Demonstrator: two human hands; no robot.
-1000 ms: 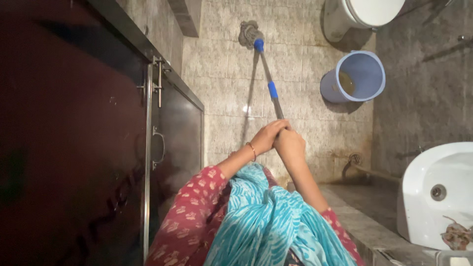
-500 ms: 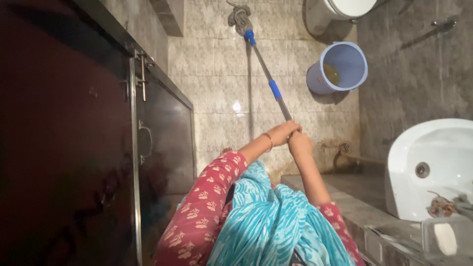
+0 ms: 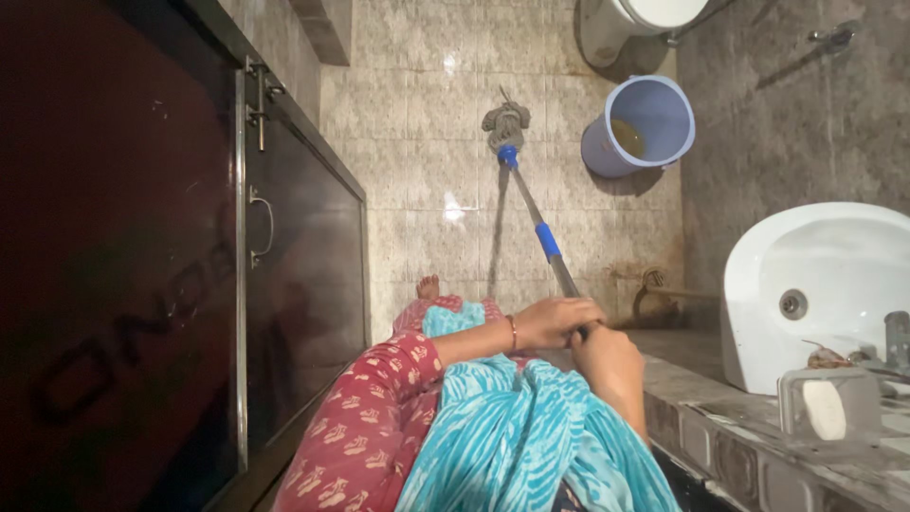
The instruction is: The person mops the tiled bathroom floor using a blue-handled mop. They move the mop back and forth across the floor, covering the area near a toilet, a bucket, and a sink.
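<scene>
Head view: both hands grip the mop handle, left hand above right hand. Mop head rests on the floor near a bucket.

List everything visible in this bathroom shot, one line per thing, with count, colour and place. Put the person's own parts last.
mop: one, grey string head with a dark and blue handle, head on the floor tiles ahead
bucket: one, pale blue, on the floor right of the mop head, yellowish liquid inside
toilet: one, white, top edge, partly cut off
washbasin: one, white, right side
soap: one, white bar, in a holder below the washbasin
door: one, dark with metal handle and bolt, left side
floor tiles: beige, glossy, centre
left hand: one, gripping the mop handle, bangle on the wrist
right hand: one, gripping the handle just below the left hand
foot: one, bare, on the tiles
</scene>
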